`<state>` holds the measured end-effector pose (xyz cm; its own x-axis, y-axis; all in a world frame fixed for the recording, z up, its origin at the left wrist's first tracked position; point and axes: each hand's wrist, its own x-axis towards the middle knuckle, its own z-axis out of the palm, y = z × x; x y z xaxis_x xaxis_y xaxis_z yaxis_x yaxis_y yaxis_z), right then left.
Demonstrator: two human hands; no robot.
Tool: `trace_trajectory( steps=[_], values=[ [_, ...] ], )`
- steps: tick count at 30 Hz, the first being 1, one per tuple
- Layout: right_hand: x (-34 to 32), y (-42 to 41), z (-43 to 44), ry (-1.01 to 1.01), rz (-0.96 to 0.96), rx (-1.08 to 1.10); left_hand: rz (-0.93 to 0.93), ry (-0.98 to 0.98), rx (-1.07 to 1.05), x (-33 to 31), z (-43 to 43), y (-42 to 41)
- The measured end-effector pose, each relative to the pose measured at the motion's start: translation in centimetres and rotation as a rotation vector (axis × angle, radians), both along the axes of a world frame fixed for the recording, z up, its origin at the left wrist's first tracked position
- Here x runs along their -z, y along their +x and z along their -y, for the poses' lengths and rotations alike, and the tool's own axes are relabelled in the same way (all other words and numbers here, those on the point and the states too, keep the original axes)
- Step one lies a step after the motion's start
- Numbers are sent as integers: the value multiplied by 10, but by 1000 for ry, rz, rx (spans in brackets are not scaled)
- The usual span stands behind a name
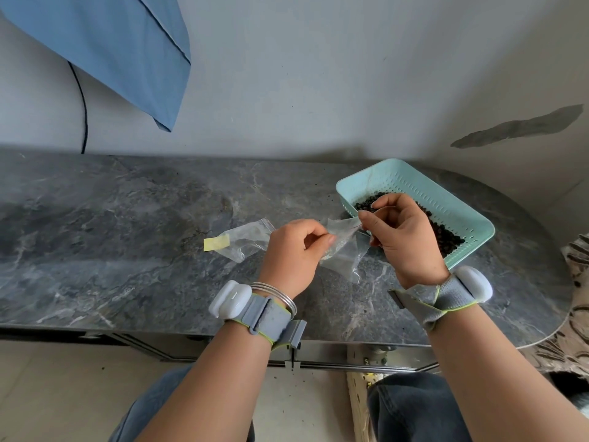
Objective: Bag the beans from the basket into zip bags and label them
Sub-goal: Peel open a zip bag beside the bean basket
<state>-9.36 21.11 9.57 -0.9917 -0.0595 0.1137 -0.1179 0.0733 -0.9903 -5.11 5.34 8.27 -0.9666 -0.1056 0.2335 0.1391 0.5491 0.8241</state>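
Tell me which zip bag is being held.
The zip bag pinched between left hand and right hand, beside the basket. The other bag lies untouched on the counter to the left, yellow label at its end.

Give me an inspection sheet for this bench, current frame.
Surface: grey veined marble counter, rounded right end.
Job's things: teal basket holds dark beans; clear zip bag held above the counter, no beans seen inside; spare zip bag lies flat, yellow label at its left end.
Clutter: nothing seen.
Grippers: left hand and right hand each pinch the clear zip bag's top edge.
Cables: black cable hangs down the wall, far left.
Surroundings: blue cloth upper left; patterned fabric at right edge.
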Motion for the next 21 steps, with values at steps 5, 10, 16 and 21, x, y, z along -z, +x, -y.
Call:
trace_trajectory(
  steps=[5,10,16,21],
  values=[
    [0,1,0,20,-2,-12,4,-63,36,0,-1,1],
    [-1,0,-2,6,2,-29,129,18,88,1,0,-1],
    [-1,0,-2,-9,5,-27,148,150,85,-3,0,0],
    [-2,0,-3,-27,11,-39,200,232,71,-5,1,0]
  ],
)
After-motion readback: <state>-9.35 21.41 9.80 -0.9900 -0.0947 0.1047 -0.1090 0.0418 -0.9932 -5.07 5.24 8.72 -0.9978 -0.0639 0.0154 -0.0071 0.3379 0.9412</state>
